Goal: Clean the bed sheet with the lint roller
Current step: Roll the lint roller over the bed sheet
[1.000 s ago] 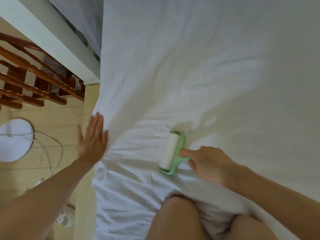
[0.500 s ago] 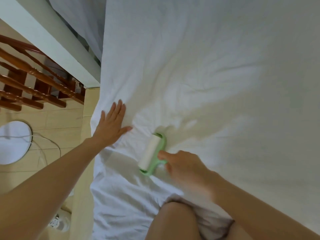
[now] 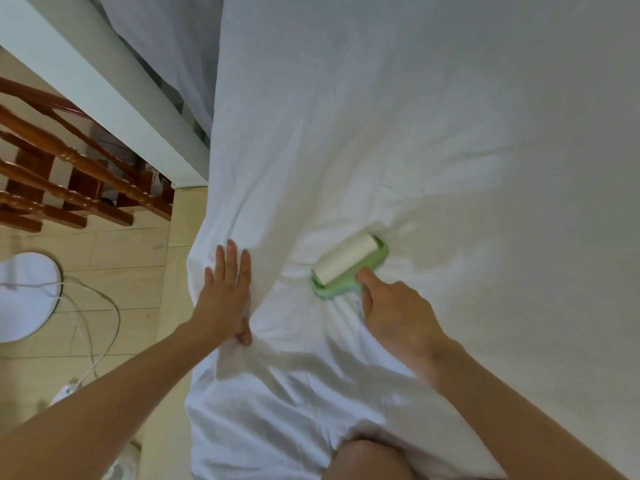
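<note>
Roller (image 3: 346, 263) farther up sheet (image 3: 433, 133), R hand (image 3: 398, 317) fingers (image 3: 366, 278) on it

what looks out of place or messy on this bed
Only the bed sheet: it is bunched into creases near the bed's edge, around the flat left hand and just behind the lint roller that the right hand holds. Farther up it lies smoother. No spill or damage shows.

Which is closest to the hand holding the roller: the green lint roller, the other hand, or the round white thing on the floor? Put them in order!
1. lint roller: held in the right hand, on the sheet.
2. left hand: flat on the sheet, to its left.
3. round white thing: down on the floor, far left.
</note>
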Motion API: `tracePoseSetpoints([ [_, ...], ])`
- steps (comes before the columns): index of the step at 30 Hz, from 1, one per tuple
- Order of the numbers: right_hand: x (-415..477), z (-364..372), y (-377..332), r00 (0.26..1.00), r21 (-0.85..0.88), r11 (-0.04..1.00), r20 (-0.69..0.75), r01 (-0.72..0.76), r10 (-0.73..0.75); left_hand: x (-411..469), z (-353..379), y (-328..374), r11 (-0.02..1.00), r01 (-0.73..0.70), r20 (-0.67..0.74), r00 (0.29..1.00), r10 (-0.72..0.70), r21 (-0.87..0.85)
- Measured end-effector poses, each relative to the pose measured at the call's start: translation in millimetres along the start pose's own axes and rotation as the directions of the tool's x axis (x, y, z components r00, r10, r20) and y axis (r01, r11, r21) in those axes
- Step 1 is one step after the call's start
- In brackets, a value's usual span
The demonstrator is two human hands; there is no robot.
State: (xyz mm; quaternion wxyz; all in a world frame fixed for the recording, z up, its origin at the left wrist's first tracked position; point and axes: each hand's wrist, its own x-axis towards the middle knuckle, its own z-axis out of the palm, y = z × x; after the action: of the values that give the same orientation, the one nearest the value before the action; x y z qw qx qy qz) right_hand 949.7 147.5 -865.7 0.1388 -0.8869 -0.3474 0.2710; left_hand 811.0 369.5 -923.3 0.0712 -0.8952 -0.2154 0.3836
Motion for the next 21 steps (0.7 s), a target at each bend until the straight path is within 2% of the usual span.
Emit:
tracePoseSetpoints([
  [2, 32.7, 1.4, -17.0, 0.998, 0.052, 0.999, -0.058, 0.01, -0.007, 0.1, 2.6, -2.6, 1.0, -0.011, -0.011, 1.0, 0.011, -0.004],
  [8, 146.1, -6.2, -67.6, 1.0, 0.165, 0.986, -0.031, 0.004, 0.002, 4.8, 4.9, -2.0, 1.0, -0.006, -0.032, 0.999, 0.005, -0.005],
  [12, 187.3, -13.4, -87.9, 0.999, 0.25, 0.968, -0.044, 0.031, -0.021, 7.4, 5.6, -0.8, 0.999, 0.001, -0.052, 0.999, 0.001, 0.036],
  [16, 161.9, 6.1, -79.6, 0.992, 0.261, 0.965, -0.125, 0.012, 0.022, 7.4, 6.1, -1.3, 1.0, -0.002, -0.053, 0.999, 0.003, 0.026],
  [19, 97.2, 37.8, -58.3, 0.985, 0.24, 0.971, -0.165, -0.007, 0.048, 6.5, 5.7, -1.1, 1.0, -0.003, -0.051, 0.999, 0.004, 0.019],
  [21, 48.5, 59.3, -43.7, 0.957, 0.167, 0.985, -0.29, 0.034, 0.017, 6.1, 5.0, -1.1, 1.0, -0.005, -0.053, 0.999, 0.006, 0.024],
])
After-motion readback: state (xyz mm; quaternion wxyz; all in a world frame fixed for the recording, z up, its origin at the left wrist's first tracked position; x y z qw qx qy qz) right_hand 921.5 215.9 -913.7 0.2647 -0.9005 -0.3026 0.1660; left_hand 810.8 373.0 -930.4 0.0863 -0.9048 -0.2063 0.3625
